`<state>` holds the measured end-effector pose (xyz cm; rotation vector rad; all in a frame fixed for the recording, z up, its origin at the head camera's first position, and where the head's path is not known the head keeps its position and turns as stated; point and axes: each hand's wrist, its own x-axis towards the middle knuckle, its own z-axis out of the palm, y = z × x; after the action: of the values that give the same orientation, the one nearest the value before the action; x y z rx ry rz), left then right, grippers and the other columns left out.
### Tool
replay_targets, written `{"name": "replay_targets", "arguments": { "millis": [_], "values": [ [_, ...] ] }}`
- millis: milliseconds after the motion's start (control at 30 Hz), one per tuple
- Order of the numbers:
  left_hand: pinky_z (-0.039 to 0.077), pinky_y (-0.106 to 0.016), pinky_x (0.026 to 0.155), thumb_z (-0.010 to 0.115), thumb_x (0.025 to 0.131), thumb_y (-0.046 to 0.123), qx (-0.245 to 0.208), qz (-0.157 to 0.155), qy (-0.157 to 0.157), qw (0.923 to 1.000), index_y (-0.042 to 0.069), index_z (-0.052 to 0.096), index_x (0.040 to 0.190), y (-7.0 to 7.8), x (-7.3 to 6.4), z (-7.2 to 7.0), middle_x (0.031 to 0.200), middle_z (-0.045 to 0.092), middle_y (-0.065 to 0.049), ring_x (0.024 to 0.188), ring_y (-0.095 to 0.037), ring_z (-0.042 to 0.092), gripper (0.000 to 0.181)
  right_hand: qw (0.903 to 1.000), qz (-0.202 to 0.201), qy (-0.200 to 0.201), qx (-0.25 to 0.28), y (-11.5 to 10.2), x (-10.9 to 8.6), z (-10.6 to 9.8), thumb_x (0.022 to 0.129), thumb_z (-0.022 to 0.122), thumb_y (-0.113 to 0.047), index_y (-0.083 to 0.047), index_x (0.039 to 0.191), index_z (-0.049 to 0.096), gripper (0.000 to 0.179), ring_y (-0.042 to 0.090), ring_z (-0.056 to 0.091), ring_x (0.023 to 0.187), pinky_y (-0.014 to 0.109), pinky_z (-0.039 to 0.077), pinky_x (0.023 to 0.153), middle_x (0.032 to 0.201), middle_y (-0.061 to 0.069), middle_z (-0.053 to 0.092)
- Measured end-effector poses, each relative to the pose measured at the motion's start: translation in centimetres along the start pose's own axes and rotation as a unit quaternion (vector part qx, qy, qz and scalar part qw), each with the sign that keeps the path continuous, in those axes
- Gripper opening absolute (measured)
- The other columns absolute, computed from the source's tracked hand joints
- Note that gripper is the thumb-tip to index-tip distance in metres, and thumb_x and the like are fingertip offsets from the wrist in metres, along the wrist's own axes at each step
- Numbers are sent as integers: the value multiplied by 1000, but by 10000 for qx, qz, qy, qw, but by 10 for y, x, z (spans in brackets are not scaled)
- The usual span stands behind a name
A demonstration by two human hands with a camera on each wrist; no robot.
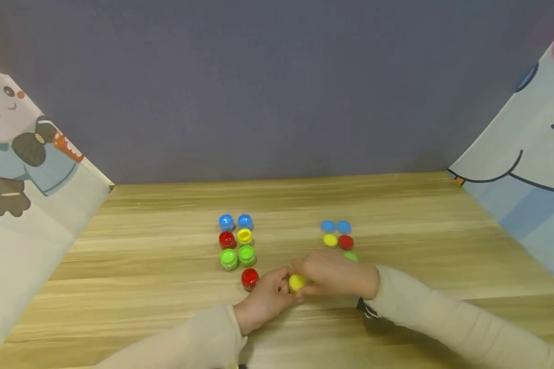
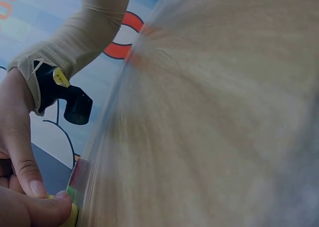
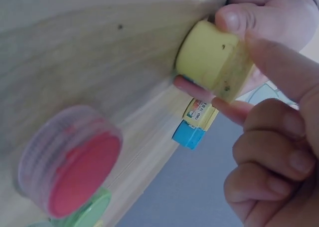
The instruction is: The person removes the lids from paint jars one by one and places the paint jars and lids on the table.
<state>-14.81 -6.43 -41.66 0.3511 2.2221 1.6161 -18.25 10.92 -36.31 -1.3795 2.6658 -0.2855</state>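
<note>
A small yellow jar (image 1: 297,282) stands between both hands near the middle of the table. My left hand (image 1: 269,297) grips its side, while the thumb and a finger of my right hand (image 1: 334,274) pinch its lid (image 3: 235,70). From the right wrist, the jar (image 3: 204,55) looks upright on the wood, its lid on top. The left wrist view shows only a sliver of the yellow jar (image 2: 75,215) behind my left thumb. Just left of my left hand is a red jar (image 1: 250,279).
Further left stand blue jars (image 1: 226,222), a dark red jar (image 1: 227,240), a yellow jar (image 1: 245,237) and green jars (image 1: 229,259). Behind my right hand lie blue lids (image 1: 328,226), a yellow lid (image 1: 330,240), a red lid (image 1: 345,242) and a partly hidden green lid (image 1: 351,255).
</note>
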Motion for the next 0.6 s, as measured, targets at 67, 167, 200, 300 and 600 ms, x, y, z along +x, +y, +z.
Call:
{"name": "replay_targets", "arguments": {
  "millis": [67,167,200,300,600],
  "values": [
    [28,-15,44,72,79,5,-57,-25,-26,10000,2,57,120,1,0,0,57,44,3,47,-6,36,44,10000,-21,-55,-36,0,0,-1,75,77,-32,-16,79,54,28,0,35,52,16,33,46,59,-12,39],
    [28,-15,43,73,79,6,-128,-83,-31,9999,2,57,121,2,0,0,56,44,3,46,-6,36,45,9998,-126,-108,-80,1,-1,-2,75,76,-32,-16,79,53,29,0,36,52,16,33,47,59,-13,38],
    [28,-16,44,73,79,5,-160,-88,-42,9998,2,57,121,2,0,1,57,44,3,47,-6,36,45,9998,-162,-126,-86,2,-1,-2,76,76,-33,-16,79,53,29,0,35,52,16,33,46,59,-13,38],
    [28,-16,44,73,78,6,-215,-130,-53,9997,2,58,120,1,0,1,57,44,3,47,-6,36,45,9993,-326,-177,-58,3,-1,-2,76,75,-33,-16,80,53,29,0,35,52,15,33,47,60,-13,38],
    [28,-16,43,75,76,4,-139,-174,-26,9997,2,58,121,0,2,2,57,43,3,47,-7,36,48,9967,-727,-349,-103,6,-3,-5,80,72,-29,-14,90,58,23,0,40,55,13,37,52,64,-13,44]
  ]
}}
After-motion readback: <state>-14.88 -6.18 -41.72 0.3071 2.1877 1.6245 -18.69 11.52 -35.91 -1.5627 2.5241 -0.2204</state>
